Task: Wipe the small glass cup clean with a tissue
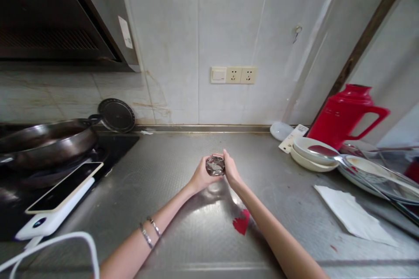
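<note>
Both hands holding a small shiny cup over the steel counter.

I am seeing the left hand [200, 177] and right hand [231, 169] pinching the shiny cup [215, 165] from either side, fingers curled against it. It is hovering above the counter [170, 209], beyond the red scrap [241, 222].

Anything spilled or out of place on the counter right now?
Yes: a red smear lies on the counter under the right forearm, with a smaller red fleck nearer the napkin. Both hands cup a small shiny object.
</note>
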`<action>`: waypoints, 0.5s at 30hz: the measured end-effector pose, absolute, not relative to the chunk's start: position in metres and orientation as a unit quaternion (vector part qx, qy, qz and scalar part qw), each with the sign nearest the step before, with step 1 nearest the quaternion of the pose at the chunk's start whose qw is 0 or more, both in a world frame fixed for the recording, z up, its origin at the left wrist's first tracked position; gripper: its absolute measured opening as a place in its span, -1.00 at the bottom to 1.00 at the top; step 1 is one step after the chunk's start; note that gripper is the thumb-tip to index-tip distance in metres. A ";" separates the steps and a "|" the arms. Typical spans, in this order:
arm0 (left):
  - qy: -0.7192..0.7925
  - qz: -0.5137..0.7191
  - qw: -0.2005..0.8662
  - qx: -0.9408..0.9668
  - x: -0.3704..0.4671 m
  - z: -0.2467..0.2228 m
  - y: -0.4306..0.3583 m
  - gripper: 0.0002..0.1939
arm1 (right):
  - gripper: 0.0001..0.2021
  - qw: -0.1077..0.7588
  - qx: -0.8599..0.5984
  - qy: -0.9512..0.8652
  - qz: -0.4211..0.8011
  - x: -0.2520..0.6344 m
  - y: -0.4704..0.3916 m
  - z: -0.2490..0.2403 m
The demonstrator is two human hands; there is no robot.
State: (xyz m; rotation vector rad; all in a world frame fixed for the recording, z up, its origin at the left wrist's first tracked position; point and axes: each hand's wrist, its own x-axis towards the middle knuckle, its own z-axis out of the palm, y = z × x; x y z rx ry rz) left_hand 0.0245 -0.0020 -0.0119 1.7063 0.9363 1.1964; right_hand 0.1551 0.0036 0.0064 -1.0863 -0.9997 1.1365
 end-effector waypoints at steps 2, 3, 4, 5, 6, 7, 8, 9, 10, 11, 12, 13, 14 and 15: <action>0.390 0.487 0.401 0.671 0.026 -0.009 -0.005 -0.27 | -0.39 0.603 -0.463 -0.433 0.484 0.152 0.000 0.009; 0.405 0.497 0.385 0.664 0.027 -0.007 -0.006 -0.28 | -0.40 0.607 -0.462 -0.436 0.477 0.150 -0.001 0.010; 0.422 0.510 0.367 0.653 0.028 -0.006 -0.006 -0.29 | -0.41 0.612 -0.460 -0.442 0.468 0.148 -0.003 0.010; 0.441 0.523 0.349 0.640 0.029 -0.005 -0.007 -0.30 | -0.42 0.617 -0.458 -0.447 0.459 0.147 -0.004 0.011; 0.459 0.533 0.334 0.628 0.029 -0.004 -0.007 -0.30 | -0.43 0.622 -0.455 -0.452 0.450 0.145 -0.005 0.011; 0.473 0.539 0.323 0.617 0.030 -0.003 -0.007 -0.31 | -0.45 0.626 -0.454 -0.453 0.444 0.144 -0.006 0.011; 0.484 0.544 0.317 0.609 0.030 -0.003 -0.007 -0.31 | -0.46 0.629 -0.453 -0.452 0.442 0.142 -0.007 0.011; 0.491 0.547 0.312 0.602 0.030 -0.003 -0.008 -0.31 | -0.47 0.630 -0.452 -0.451 0.442 0.141 -0.007 0.011; 0.496 0.549 0.309 0.598 0.030 -0.003 -0.008 -0.31 | -0.47 0.631 -0.451 -0.449 0.444 0.140 -0.008 0.011; 0.498 0.552 0.307 0.594 0.030 -0.002 -0.008 -0.31 | -0.48 0.630 -0.450 -0.448 0.447 0.140 -0.009 0.012; 0.499 0.555 0.306 0.591 0.030 -0.002 -0.008 -0.30 | -0.49 0.630 -0.449 -0.449 0.448 0.139 -0.010 0.013; 0.499 0.559 0.306 0.587 0.030 -0.002 -0.008 -0.30 | -0.51 0.630 -0.446 -0.453 0.446 0.139 -0.011 0.014; 0.499 0.562 0.305 0.585 0.031 -0.002 -0.008 -0.31 | -0.53 0.631 -0.442 -0.460 0.441 0.138 -0.012 0.015; 0.498 0.566 0.306 0.582 0.031 -0.002 -0.009 -0.31 | -0.56 0.632 -0.440 -0.468 0.433 0.139 -0.013 0.017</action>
